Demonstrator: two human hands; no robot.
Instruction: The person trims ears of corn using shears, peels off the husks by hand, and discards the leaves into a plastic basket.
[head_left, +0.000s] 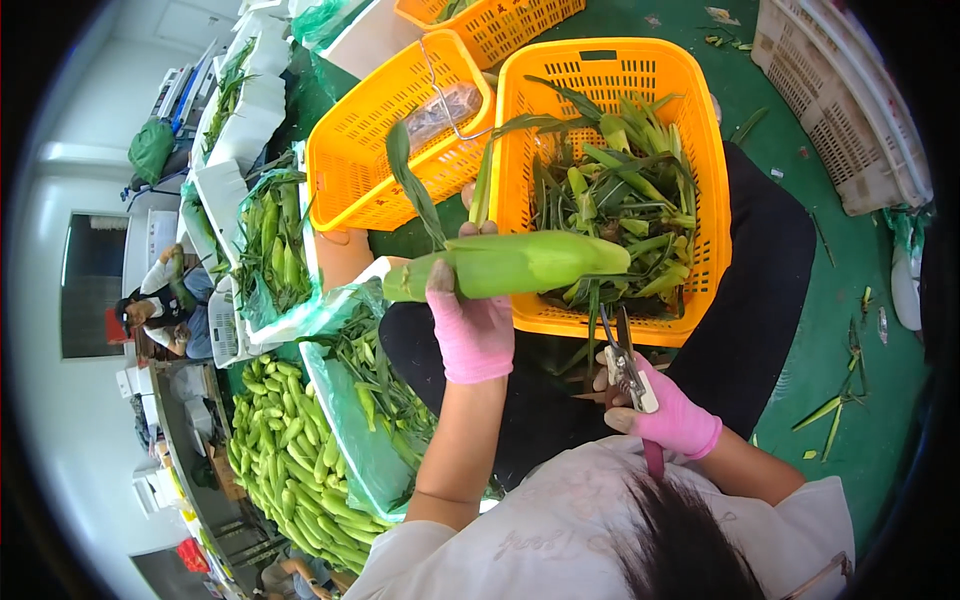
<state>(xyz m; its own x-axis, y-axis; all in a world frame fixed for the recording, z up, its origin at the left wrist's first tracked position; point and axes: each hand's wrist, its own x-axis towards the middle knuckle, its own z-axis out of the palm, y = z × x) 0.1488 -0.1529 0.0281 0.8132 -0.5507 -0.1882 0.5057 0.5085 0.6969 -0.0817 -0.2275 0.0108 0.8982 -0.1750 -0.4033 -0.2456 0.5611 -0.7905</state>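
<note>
My left hand (474, 330), in a pink glove with grey fingertips, grips a green ear of corn in its husk (517, 264). The ear lies level, its tapered end to the right and a long leaf rising from its left part. My right hand (667, 416), gloved alike, holds pruning shears (628, 379) whose blades are parted and point up, just below the ear and apart from it. Beyond both hands stands a yellow plastic crate (716, 225), holding a heap of cut husk leaves and stalk pieces (611, 195). The ear hides part of its near left side.
A second yellow crate (349, 142) with a wire handle stands at the upper left. Foam boxes of unhusked corn (274, 240) and a large pile of trimmed ears (289, 450) lie left. Stacked grey crates (817, 105) stand right. A person (169, 307) sits far left.
</note>
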